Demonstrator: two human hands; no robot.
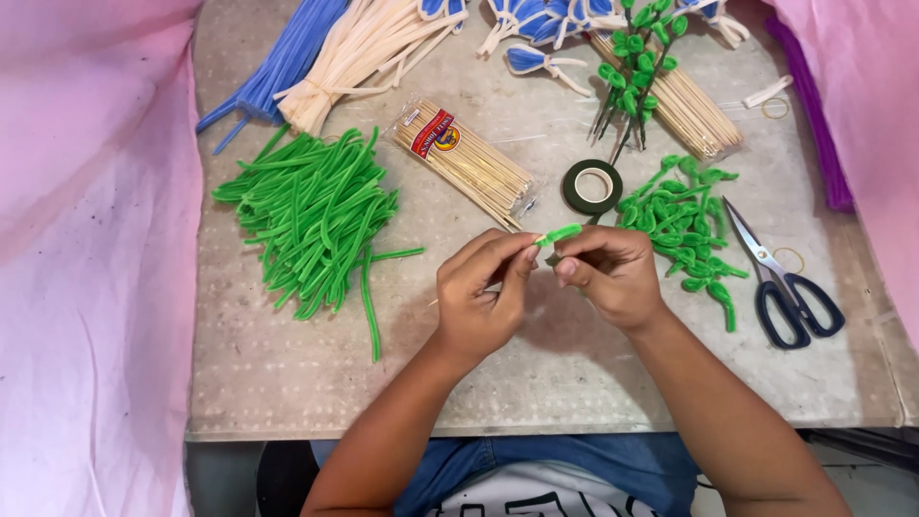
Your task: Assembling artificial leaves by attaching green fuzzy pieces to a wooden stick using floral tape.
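My left hand and my right hand meet over the middle of the table. Between their fingertips they pinch a short green pipe cleaner piece, bent at its tip, together with a thin wooden stick that pokes out below the left hand. A pile of cut green pipe cleaners lies to the left. To the right lies a heap of green pipe cleaner leaf loops. A roll of dark green floral tape sits just beyond my hands.
A pack of wooden skewers lies behind the hands, and a second skewer bundle at the back right with finished leafy stems. Scissors lie right. Blue and cream pipe cleaner bundles lie far back. Pink cloth flanks both sides.
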